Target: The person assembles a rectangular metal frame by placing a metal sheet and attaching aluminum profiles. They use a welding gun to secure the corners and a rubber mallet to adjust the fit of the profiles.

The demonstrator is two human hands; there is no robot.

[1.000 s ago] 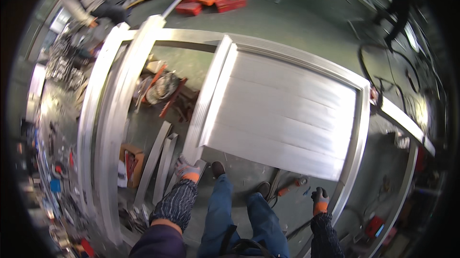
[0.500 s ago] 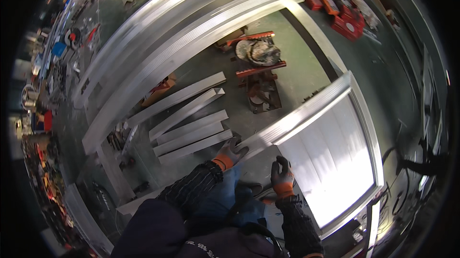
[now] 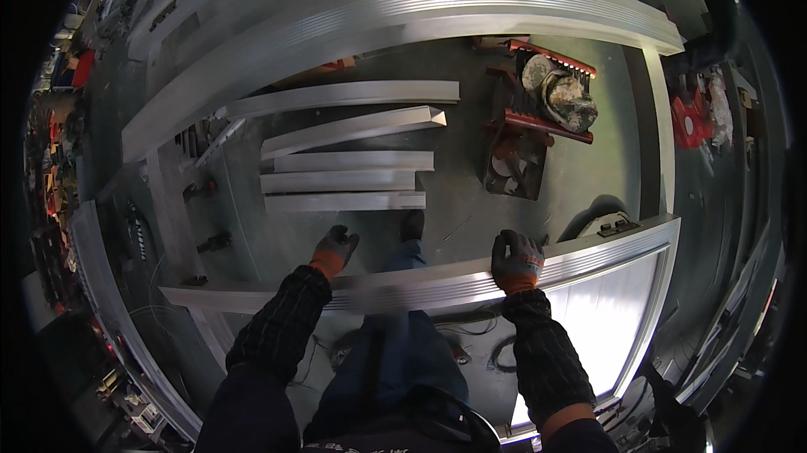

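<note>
A long silver aluminium frame rail [image 3: 420, 287] runs across in front of my body, over my legs. It joins a framed pale panel [image 3: 584, 318] at the right. My right hand [image 3: 518, 261], in a grey glove with an orange cuff, has its fingers curled at the rail's far edge. My left hand [image 3: 334, 251], gloved the same way, is just beyond the rail, its thumb apart from its loosely bent fingers and nothing seen in them. The left forearm passes over the rail. One of my shoes [image 3: 412, 224] shows on the floor past it.
Several aluminium lengths [image 3: 349, 160] lie on the floor ahead. Beside them stands a red-edged rack [image 3: 546, 121] with a camouflage cap [image 3: 569, 102] on it. A large aluminium frame [image 3: 395, 7] spans the far side. Cables [image 3: 471, 323] lie near my feet.
My view has swung round, and the rail now lies nearly level across it. The left hand has come off the rail; the right has moved from beside the panel onto the rail.
</note>
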